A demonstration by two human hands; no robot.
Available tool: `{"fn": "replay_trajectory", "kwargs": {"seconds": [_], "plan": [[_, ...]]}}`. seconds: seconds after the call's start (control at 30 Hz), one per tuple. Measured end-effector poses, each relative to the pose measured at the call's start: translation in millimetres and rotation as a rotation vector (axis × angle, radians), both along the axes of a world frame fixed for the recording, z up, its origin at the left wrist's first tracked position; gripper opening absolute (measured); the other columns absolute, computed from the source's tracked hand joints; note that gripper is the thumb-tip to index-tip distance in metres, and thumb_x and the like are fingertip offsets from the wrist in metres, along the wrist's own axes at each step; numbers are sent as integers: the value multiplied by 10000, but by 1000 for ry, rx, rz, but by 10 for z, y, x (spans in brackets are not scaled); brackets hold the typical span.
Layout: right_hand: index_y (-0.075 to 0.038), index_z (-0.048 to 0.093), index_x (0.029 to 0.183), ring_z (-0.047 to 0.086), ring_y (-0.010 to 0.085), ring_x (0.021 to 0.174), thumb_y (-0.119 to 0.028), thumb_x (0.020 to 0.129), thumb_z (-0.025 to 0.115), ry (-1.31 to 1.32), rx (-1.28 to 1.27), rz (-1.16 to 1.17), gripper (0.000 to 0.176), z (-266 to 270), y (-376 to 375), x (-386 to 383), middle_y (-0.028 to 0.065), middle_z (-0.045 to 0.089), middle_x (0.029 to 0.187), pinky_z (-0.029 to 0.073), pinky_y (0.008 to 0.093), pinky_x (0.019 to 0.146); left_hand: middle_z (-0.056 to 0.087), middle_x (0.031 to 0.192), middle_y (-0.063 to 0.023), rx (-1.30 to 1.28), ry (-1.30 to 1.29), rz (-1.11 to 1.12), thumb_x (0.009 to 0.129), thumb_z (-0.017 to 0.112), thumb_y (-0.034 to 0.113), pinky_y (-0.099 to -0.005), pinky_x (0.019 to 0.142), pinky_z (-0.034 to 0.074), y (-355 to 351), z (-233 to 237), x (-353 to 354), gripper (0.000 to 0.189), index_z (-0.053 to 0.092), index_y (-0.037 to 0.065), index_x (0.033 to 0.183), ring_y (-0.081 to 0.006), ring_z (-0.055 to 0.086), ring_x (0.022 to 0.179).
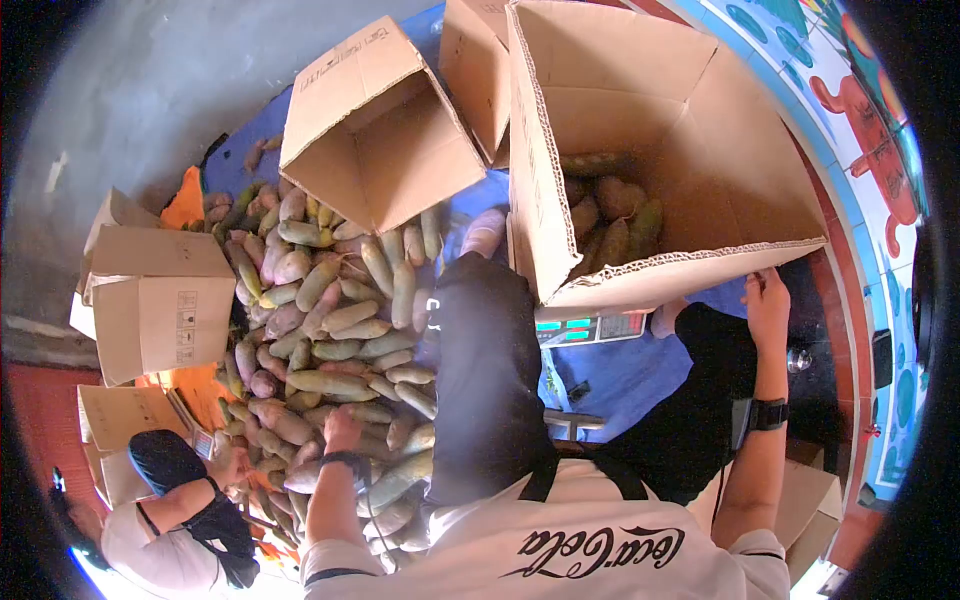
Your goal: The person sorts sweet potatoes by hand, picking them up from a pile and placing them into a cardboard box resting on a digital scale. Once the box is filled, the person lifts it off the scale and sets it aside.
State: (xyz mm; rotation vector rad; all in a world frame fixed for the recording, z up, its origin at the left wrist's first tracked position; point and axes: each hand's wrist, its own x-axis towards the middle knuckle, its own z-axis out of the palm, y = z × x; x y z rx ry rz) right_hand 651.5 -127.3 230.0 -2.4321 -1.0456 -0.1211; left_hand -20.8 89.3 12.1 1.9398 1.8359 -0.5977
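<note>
My left hand (342,430) reaches down into a heap of long green and purplish radishes (335,382), its fingers curled over one of them. Part of that radish is hidden under the hand. My right hand (767,302) is just below the near rim of a large open cardboard box (690,140), fingers slightly apart and nothing visible in them. Several radishes (612,225) lie in the bottom of this box. Beneath the box, a scale with lit green displays (577,329) shows partly.
Open cardboard boxes (340,85) stand behind the heap and at the left (165,310). A co-worker (175,510) bends over the heap at lower left, a hand among the radishes. Blue sheeting (620,375) covers the floor. A painted wall (880,160) runs along the right.
</note>
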Motion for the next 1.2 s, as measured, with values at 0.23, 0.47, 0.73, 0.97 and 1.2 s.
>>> {"fn": "replay_trajectory", "kwargs": {"seconds": [0.23, 0.47, 0.73, 0.97, 1.2], "plan": [[39, 542, 994, 580, 161, 604, -105, 877, 472, -59, -17, 18, 198, -66, -67, 80, 102, 593, 756, 488, 291, 554, 601, 1022, -200, -66, -354, -86, 719, 643, 301, -421, 883, 436, 497, -534, 924, 437, 569, 77, 1087, -352, 547, 1012], [39, 575, 919, 621, 239, 671, -137, 862, 494, 170, -118, -174, 202, 156, 17, -71, 179, 620, 792, 478, 345, 612, 517, 1193, -173, -5, -354, -88, 721, 638, 332, -397, 960, 377, 714, -695, 1499, 537, 496, 106, 1186, -310, 476, 1130], [9, 596, 945, 542, 377, 984, -193, 777, 593, -277, -170, 43, 263, -153, -324, 245, 182, 619, 983, 409, 413, 873, 450, 1232, -176, -24, -294, 22, 716, 650, 290, -403, 970, 366, 831, -646, 1691, 620, 407, 97, 1253, -337, 435, 1143], [10, 594, 945, 543, 379, 980, -189, 778, 591, -248, -289, 94, 260, -13, -610, -52, 185, 618, 980, 412, 414, 867, 450, 1217, -217, 132, -471, 108, 717, 654, 210, -409, 976, 361, 1117, -864, 1817, 682, 337, 57, 1302, -365, 428, 1144], [12, 593, 945, 544, 382, 976, -185, 779, 589, -212, -388, 129, 258, 88, -967, -307, 189, 618, 977, 415, 415, 861, 433, 1235, -240, 213, -546, 99, 694, 671, 186, -399, 986, 358, 1444, -1358, 1786, 784, 262, 28, 1343, -370, 421, 1159]]}}
